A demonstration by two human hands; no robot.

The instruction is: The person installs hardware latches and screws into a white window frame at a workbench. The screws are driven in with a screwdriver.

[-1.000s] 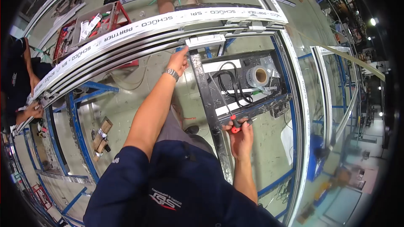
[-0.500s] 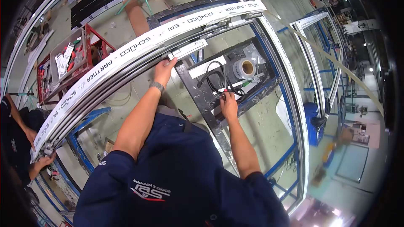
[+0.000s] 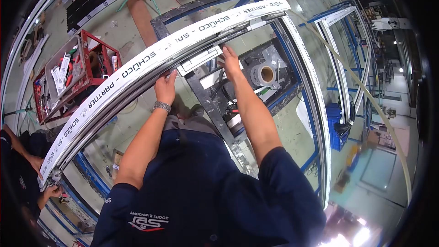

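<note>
A long aluminium frame profile [image 3: 151, 59] with white film printed SCHÜCO PARTNER runs across in front of me. A short silver metal fitting [image 3: 199, 59] lies against its lower edge. My left hand [image 3: 165, 87], with a wristwatch, holds the fitting's left end against the profile. My right hand [image 3: 230, 59] has its fingers on the fitting's right end. The red-and-black screwdriver is out of my hand; a bit of red [image 3: 234, 110] shows in the black tray [image 3: 215, 110] below.
The tray also holds a tape roll [image 3: 265, 74] and a coiled black cable [image 3: 222, 87]. A red cart [image 3: 73, 73] with tools stands at the left. A co-worker's hand [image 3: 52, 191] holds the profile's far left end. Blue trestles [image 3: 93, 174] and more frames [image 3: 320, 123] surround me.
My right hand put the screwdriver down in the tray and rose to the fitting's right end. My left hand stayed at the fitting. The view has shifted.
</note>
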